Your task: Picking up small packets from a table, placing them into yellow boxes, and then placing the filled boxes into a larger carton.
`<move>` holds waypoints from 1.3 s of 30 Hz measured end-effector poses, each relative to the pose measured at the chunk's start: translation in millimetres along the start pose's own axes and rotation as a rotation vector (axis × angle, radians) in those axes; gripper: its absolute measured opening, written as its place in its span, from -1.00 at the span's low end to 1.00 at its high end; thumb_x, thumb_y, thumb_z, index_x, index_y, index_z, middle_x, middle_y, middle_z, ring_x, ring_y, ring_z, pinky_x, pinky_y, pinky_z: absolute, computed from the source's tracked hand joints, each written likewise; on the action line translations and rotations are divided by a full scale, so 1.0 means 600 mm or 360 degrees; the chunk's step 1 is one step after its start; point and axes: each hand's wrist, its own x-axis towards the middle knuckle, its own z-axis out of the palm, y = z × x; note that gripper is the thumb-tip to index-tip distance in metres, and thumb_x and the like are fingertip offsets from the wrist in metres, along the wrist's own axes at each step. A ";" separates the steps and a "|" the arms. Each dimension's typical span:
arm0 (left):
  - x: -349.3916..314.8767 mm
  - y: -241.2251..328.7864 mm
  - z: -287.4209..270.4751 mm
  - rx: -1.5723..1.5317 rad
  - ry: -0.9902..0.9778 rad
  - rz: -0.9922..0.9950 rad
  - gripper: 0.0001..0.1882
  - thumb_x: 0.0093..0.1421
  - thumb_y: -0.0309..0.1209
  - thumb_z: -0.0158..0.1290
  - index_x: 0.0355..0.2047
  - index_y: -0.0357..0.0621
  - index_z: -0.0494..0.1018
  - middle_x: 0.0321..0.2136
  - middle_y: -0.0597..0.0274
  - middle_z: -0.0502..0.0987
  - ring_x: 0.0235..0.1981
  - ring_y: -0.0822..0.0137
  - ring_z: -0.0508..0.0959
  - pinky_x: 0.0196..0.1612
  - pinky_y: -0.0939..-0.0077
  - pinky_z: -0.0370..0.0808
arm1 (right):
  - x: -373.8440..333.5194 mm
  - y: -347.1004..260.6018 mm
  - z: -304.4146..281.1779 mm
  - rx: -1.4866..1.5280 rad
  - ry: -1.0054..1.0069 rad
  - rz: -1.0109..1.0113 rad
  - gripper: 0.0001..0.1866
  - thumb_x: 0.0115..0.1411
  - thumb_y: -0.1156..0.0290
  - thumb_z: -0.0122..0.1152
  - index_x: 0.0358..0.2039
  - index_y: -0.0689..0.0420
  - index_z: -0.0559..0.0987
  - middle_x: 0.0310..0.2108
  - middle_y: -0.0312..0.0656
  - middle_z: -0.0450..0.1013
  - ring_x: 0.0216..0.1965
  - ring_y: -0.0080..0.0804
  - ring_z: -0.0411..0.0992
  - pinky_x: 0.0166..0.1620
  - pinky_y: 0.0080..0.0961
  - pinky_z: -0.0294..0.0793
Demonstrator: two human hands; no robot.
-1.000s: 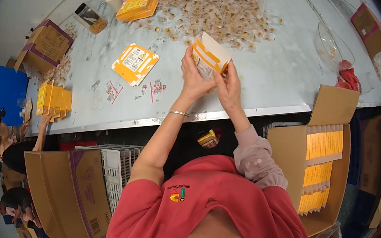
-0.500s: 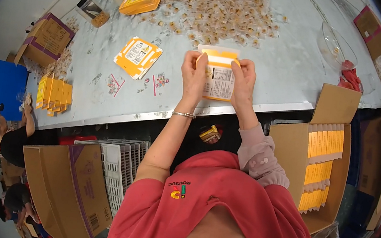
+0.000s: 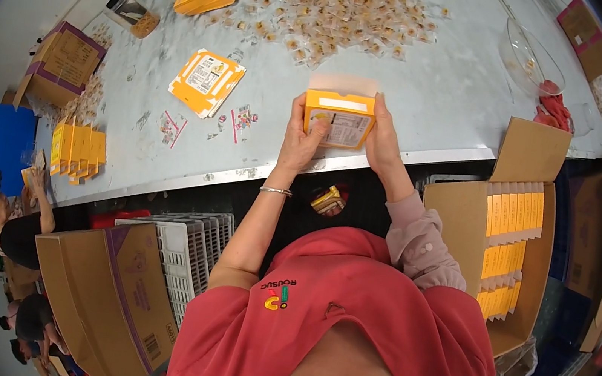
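The left hand [image 3: 300, 138] grips the left side of a small orange box [image 3: 339, 121], thumb across its face. The box is held above the worktop [image 3: 434, 99] edge, flap open. The right hand [image 3: 383, 142] clasps its right side.

Left hand [image 3: 300, 136], right hand [image 3: 385, 140] raised, gripping.

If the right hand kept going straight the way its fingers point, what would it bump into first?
The right hand points up the grey table, away from the person, while holding the yellow box. Bare tabletop comes next, then probably the heap of small wrapped pieces. Height above the table is unclear, so it might pass over them.
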 end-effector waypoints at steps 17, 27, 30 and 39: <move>0.028 0.094 0.015 0.0839 -0.0058 0.0478 -0.57 -0.05 -0.42 0.17 -0.16 -0.37 0.42 -0.38 0.12 0.55 -0.36 0.40 0.53 -0.27 0.55 0.46 | 0.007 -0.194 0.024 -0.2212 -0.0859 -0.0952 -0.32 -0.10 0.09 0.32 0.00 0.19 0.40 -0.16 -0.13 0.44 -0.17 -0.26 0.43 -0.17 -0.37 0.39; 0.020 0.191 0.171 0.0763 -0.0696 0.0192 -0.62 0.08 -0.44 0.02 -0.07 -0.29 0.41 -0.37 0.10 0.52 -0.37 0.46 0.50 -0.34 0.60 0.40 | -0.146 -0.278 -0.126 -0.1924 -0.0713 -0.0308 -0.43 -0.11 0.13 0.37 -0.15 0.24 0.49 -0.27 -0.01 0.51 -0.25 -0.33 0.48 -0.21 -0.50 0.41; 0.041 0.215 0.269 0.0657 -0.0907 0.0997 -0.61 0.03 -0.47 0.09 -0.09 -0.29 0.41 -0.28 0.04 0.50 -0.27 0.29 0.51 -0.23 0.46 0.42 | -0.204 -0.325 -0.207 -0.1770 -0.0633 -0.0074 -0.53 -0.02 0.22 0.29 -0.14 0.23 0.48 -0.26 -0.07 0.48 -0.20 -0.32 0.45 -0.14 -0.50 0.39; 0.055 0.169 0.314 0.0688 -0.0992 0.0766 -0.76 0.05 -0.53 0.09 -0.23 -0.30 0.46 -0.32 0.07 0.53 -0.28 0.16 0.53 -0.17 0.45 0.42 | -0.420 -0.446 -0.579 -0.2637 0.1727 -0.0242 -0.62 0.07 0.23 0.18 -0.12 0.06 0.40 -0.23 -0.11 0.45 -0.22 -0.18 0.45 -0.19 -0.36 0.42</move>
